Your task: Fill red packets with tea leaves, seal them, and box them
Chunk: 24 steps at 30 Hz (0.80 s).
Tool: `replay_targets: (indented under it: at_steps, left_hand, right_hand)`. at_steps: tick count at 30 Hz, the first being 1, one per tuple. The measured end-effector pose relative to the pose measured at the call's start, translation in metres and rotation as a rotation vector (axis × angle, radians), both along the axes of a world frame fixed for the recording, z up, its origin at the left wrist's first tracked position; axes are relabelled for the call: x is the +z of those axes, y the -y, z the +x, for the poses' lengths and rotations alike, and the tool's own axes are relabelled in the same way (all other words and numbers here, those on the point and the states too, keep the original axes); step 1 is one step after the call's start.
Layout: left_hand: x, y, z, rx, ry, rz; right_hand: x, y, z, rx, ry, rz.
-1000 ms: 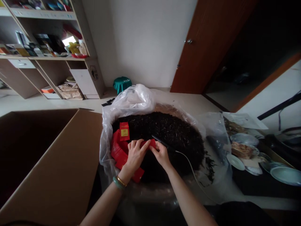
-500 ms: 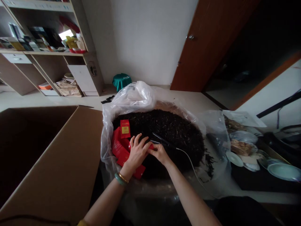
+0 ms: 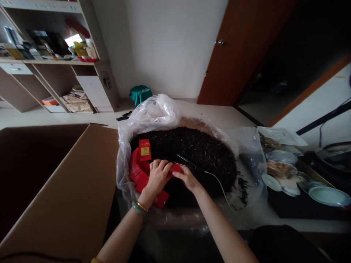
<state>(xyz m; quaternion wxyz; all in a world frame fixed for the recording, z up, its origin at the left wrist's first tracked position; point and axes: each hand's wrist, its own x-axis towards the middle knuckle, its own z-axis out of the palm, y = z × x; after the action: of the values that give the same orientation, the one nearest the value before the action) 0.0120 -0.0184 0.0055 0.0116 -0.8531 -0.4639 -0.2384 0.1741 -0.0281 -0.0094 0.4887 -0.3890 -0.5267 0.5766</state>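
Over a heap of dark loose tea-like leaves [image 3: 208, 153] in a clear plastic bag [image 3: 124, 146], both my hands work at a small red packet [image 3: 176, 168]. The fingers of my left hand [image 3: 157, 177] curl over its left end; a green bangle and a gold-coloured one circle that wrist. My right hand [image 3: 189, 179] pinches the packet's right side between thumb and fingers. Several red packets [image 3: 138, 170] lie left of my hands, one of them with a gold label [image 3: 144, 151]. My fingers partly cover the held packet.
A dark slim device [image 3: 189, 162] with a white cable [image 3: 223, 190] rests on the leaves. To the left stands an open cardboard box [image 3: 71, 182]. Dishes [image 3: 329, 196] and a clear tub [image 3: 281, 168] sit at right. A green covered bin [image 3: 140, 95] stands by the wall.
My left fingers have drawn in from spread to curled over the packet. More of the red packet now shows between my hands. The view has shifted slightly.
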Motion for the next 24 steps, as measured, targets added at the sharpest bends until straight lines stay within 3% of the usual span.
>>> replay_targets:
  at_steps: [7,12,16,20,24]
  left_hand:
    - [0.002,0.006,0.004,-0.025,-0.06,0.05]
    - [0.0,0.007,0.005,0.033,-0.073,0.025]
    - [-0.004,0.002,0.004,-0.065,-0.041,-0.034]
    - [-0.009,-0.005,0.003,-0.143,0.065,-0.055]
    - [-0.012,-0.007,0.003,-0.122,0.159,-0.031]
  right_hand:
    - [-0.012,-0.003,-0.008,-0.007,-0.122,-0.171]
    - [-0.005,-0.002,-0.007,0.134,-0.205,-0.202]
    - [-0.006,-0.003,-0.003,0.194,-0.207,-0.228]
    - [-0.009,-0.006,0.002,0.172,-0.157,-0.207]
    - [0.009,-0.006,0.003,0.166,0.013,-0.153]
